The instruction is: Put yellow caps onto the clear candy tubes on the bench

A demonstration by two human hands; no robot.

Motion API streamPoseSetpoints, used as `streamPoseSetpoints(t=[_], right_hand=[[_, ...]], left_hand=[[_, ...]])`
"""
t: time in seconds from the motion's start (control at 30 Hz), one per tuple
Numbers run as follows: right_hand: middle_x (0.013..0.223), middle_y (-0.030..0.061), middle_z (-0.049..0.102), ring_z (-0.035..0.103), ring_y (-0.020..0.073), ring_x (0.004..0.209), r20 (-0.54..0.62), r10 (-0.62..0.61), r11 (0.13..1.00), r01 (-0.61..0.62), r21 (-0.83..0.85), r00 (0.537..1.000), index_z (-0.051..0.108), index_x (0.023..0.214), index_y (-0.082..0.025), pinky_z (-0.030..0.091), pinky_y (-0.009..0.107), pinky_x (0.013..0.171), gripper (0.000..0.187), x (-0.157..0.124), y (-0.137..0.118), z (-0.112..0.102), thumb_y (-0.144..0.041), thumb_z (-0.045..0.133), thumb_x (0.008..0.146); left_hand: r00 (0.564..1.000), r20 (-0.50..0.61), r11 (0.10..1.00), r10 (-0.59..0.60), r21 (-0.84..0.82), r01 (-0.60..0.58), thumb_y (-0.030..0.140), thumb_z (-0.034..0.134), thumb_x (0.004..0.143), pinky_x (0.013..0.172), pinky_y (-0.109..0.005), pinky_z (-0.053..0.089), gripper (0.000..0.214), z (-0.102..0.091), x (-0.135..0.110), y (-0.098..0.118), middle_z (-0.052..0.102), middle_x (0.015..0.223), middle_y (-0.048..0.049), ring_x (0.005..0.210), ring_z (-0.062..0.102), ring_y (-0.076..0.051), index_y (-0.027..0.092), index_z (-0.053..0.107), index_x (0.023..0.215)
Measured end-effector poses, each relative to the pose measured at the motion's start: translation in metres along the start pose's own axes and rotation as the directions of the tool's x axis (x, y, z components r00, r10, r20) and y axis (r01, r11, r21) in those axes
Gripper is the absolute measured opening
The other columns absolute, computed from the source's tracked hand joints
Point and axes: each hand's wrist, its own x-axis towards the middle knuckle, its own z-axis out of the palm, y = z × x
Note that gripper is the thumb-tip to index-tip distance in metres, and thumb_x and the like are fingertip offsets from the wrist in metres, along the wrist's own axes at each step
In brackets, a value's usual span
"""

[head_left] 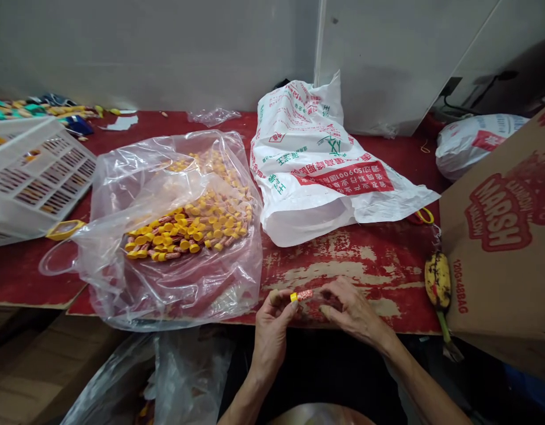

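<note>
Both hands meet at the near edge of the worn red table (352, 265). My left hand (272, 321) pinches the yellow-capped end of a small glittery red tube (302, 295). My right hand (350, 310) has its fingers closed on the tube's other end. To the left lies a clear plastic bag (166, 236), open, with a heap of several like tubes with yellow caps (188, 227) inside it.
A white printed plastic bag (321, 171) lies behind the hands. A cardboard box (506, 236) stands at the right, with a spotted banana (437, 280) beside it. A white slotted basket (29, 177) sits far left. Another white bag (471, 139) lies back right.
</note>
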Motion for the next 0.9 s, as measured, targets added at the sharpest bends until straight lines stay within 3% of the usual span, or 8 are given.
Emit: streamPoseSetpoints(t=[0.07, 0.13, 0.2, 0.27, 0.37, 0.47, 0.67, 0.9], right_hand=[[0.085, 0.0041, 0.06, 0.054, 0.0168, 0.075, -0.105, 0.152, 0.956, -0.119, 0.268, 0.983, 0.057, 0.099, -0.021, 0.045, 0.029, 0.065, 0.023, -0.002, 0.005, 0.0, -0.027, 0.056, 0.077], [0.091, 0.004, 0.059, 0.056, 0.016, 0.074, -0.184, 0.283, 0.828, -0.143, 0.543, 0.941, 0.049, 0.115, -0.022, 0.047, 0.028, 0.062, 0.043, -0.004, 0.012, 0.003, -0.033, 0.061, 0.075], [0.094, 0.004, 0.059, 0.058, 0.0163, 0.078, -0.224, 0.353, 0.709, -0.104, 0.697, 0.908, 0.046, 0.12, -0.024, 0.05, 0.028, 0.066, 0.053, -0.006, 0.017, 0.01, -0.036, 0.066, 0.072], [0.093, 0.0034, 0.059, 0.058, 0.0161, 0.079, -0.238, 0.384, 0.654, -0.081, 0.752, 0.892, 0.051, 0.11, -0.023, 0.05, 0.029, 0.072, 0.044, -0.008, 0.019, 0.021, -0.037, 0.069, 0.072], [0.089, 0.0015, 0.059, 0.057, 0.0144, 0.076, -0.202, 0.384, 0.642, -0.103, 0.76, 0.901, 0.055, 0.094, -0.022, 0.049, 0.025, 0.069, 0.033, -0.011, 0.014, 0.039, -0.038, 0.071, 0.071], [0.085, -0.0004, 0.057, 0.054, 0.0119, 0.07, -0.13, 0.361, 0.674, -0.161, 0.721, 0.924, 0.055, 0.091, -0.021, 0.047, 0.022, 0.062, 0.031, -0.014, 0.007, 0.047, -0.04, 0.07, 0.072], [0.1, 0.004, 0.061, 0.06, 0.0179, 0.09, 0.005, 0.224, 0.771, -0.18, 0.611, 0.975, 0.061, 0.1, -0.021, 0.05, 0.029, 0.079, 0.026, -0.019, 0.008, 0.046, -0.038, 0.064, 0.08], [0.099, 0.0066, 0.065, 0.062, 0.019, 0.09, -0.11, 0.218, 0.88, -0.147, 0.451, 0.97, 0.064, 0.099, -0.021, 0.052, 0.03, 0.079, 0.025, -0.02, 0.011, 0.062, -0.039, 0.058, 0.084]], left_hand=[[1.0, -0.008, 1.0, 0.002, -0.017, -0.002, 0.028, 0.078, 0.063, 0.057, -0.02, 0.045, 0.031, 0.001, 0.001, -0.002, 0.059, 0.073, 0.0011, 0.059, 0.053, -0.009, 0.015, 0.063, 0.087], [0.999, -0.04, 0.999, 0.019, -0.039, -0.02, 0.028, 0.079, 0.061, 0.057, -0.019, 0.046, 0.034, 0.002, 0.002, -0.004, 0.059, 0.076, 0.0007, 0.061, 0.053, -0.009, 0.015, 0.063, 0.089], [0.999, -0.045, 0.998, 0.008, -0.059, -0.011, 0.027, 0.08, 0.06, 0.057, -0.02, 0.046, 0.039, 0.004, 0.001, -0.007, 0.06, 0.079, -0.0002, 0.063, 0.054, -0.01, 0.016, 0.062, 0.092], [1.0, -0.026, 0.998, -0.012, -0.068, 0.011, 0.026, 0.08, 0.06, 0.057, -0.02, 0.047, 0.04, 0.007, -0.001, -0.009, 0.061, 0.079, -0.0004, 0.061, 0.055, -0.01, 0.016, 0.062, 0.094], [0.999, 0.007, 0.997, -0.034, -0.062, 0.034, 0.026, 0.079, 0.061, 0.056, -0.021, 0.046, 0.035, 0.01, -0.005, -0.012, 0.062, 0.074, 0.0005, 0.057, 0.056, -0.01, 0.016, 0.062, 0.089], [0.999, 0.018, 0.998, -0.042, -0.041, 0.042, 0.028, 0.08, 0.061, 0.061, -0.022, 0.048, 0.03, 0.01, -0.008, -0.014, 0.065, 0.076, -0.0013, 0.063, 0.059, -0.012, 0.016, 0.065, 0.084], [0.999, 0.042, 0.998, -0.014, 0.066, 0.011, 0.038, 0.071, 0.072, 0.077, -0.029, 0.049, 0.028, 0.009, -0.013, -0.019, 0.069, 0.087, -0.006, 0.081, 0.062, -0.02, 0.016, 0.072, 0.091], [0.992, 0.126, 0.988, -0.009, 0.157, -0.011, 0.043, 0.064, 0.078, 0.08, -0.03, 0.048, 0.035, 0.013, -0.021, -0.019, 0.07, 0.089, -0.0068, 0.084, 0.062, -0.022, 0.019, 0.071, 0.102]])
